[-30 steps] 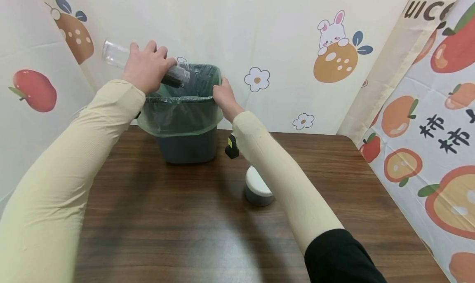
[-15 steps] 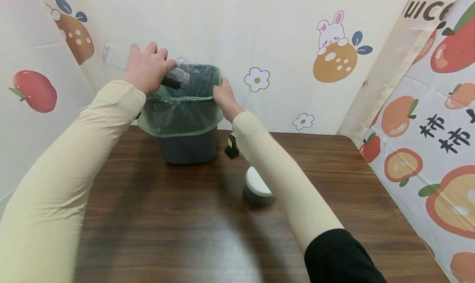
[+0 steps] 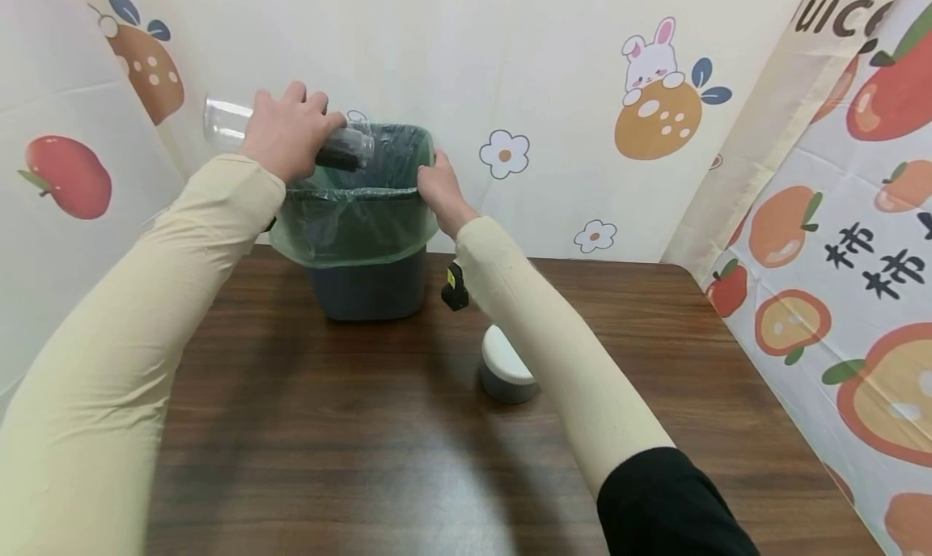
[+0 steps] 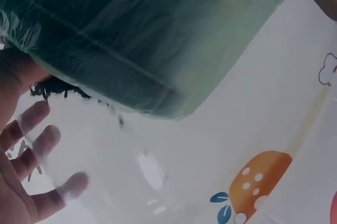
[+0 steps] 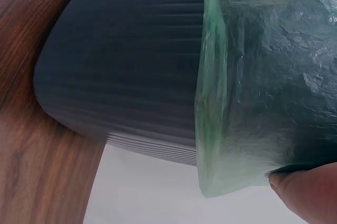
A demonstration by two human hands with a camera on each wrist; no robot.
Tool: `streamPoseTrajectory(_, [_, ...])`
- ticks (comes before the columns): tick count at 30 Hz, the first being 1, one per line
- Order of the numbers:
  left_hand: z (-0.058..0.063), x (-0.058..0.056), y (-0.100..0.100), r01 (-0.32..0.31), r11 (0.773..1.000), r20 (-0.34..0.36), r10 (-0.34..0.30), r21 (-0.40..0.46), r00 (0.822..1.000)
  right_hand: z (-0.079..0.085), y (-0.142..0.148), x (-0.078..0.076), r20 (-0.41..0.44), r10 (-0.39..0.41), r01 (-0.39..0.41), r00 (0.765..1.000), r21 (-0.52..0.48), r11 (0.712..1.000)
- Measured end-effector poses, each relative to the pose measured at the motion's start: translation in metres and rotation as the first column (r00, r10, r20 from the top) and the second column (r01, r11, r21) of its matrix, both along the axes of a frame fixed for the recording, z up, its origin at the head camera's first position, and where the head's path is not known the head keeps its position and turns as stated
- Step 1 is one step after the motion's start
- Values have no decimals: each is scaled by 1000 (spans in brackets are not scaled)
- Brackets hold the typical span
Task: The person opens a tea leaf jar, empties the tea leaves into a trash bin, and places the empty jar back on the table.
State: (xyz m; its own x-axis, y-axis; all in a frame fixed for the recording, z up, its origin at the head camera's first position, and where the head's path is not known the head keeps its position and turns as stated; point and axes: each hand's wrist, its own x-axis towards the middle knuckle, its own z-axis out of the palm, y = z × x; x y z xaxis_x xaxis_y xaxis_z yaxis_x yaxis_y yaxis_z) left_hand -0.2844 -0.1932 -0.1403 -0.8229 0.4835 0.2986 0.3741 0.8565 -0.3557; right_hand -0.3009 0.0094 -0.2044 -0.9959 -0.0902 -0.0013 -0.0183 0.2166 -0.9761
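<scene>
My left hand [image 3: 291, 135] grips a clear cylindrical jar [image 3: 226, 123] from above, fingers wrapped round its far side. The jar is tipped, its mouth end over the opening of a dark grey trash bin [image 3: 367, 289]. Dark shredded bits [image 4: 60, 86] lie toward the mouth end inside the jar; the other end looks bare. A green plastic liner [image 3: 349, 228] is folded over the bin's rim. At the bin's right side my right hand [image 3: 442, 193] pinches the rim and liner, its thumb [image 5: 305, 190] outermost in the right wrist view.
A grey round lid with a white top [image 3: 506, 362] sits on the brown wooden table [image 3: 349, 443], partly behind my right forearm. Printed cloth [image 3: 553, 78] hangs close behind the bin and along both sides of the table.
Both hands keep their places. The jar stays tipped over the bin, its bottom end slightly lower than half a second ago.
</scene>
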Motion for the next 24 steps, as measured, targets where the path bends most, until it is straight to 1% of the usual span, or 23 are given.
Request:
streamPoseTrajectory(8, [0,0,1,-7,1000,-1,7,-19,1000,0,0,1,2,-1,1,1000,-10,1000])
streamPoseTrajectory(21, [-1,-1,2,4,1000,-14,-4,2,1000,0,0,0,8,0,0,1000,-6,1000])
streamPoseTrajectory(24, [-2,0,2,-1,1000,-24,1,-9,1000,0,0,1,6,3,-3,1000,-8,1000])
